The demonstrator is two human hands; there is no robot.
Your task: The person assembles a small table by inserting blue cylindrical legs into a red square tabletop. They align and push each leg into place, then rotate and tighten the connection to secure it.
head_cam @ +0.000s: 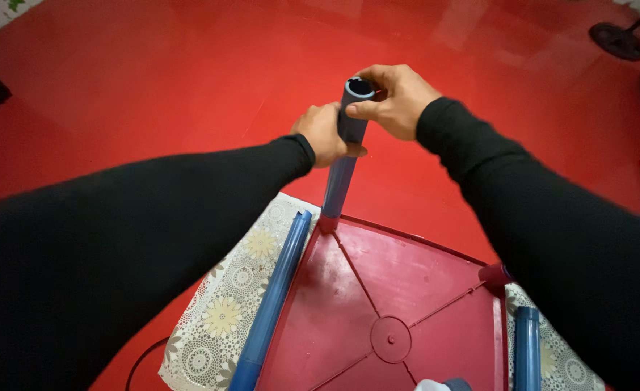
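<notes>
A blue plastic tube leg [340, 177] stands upright in a corner socket of an upturned dark red plastic table top [400, 289]. My left hand [323, 133] grips the tube just below its top. My right hand [396, 98] is wrapped around its open upper end, thumb across the front. Both arms wear black sleeves.
A second blue tube [275, 297] lies along the table top's left edge, on a white lace cloth with flower patterns [226, 304]. Another blue tube [528, 347] lies at the lower right. The floor [153, 87] is glossy red. A dark round stand base [617, 40] sits at the far right.
</notes>
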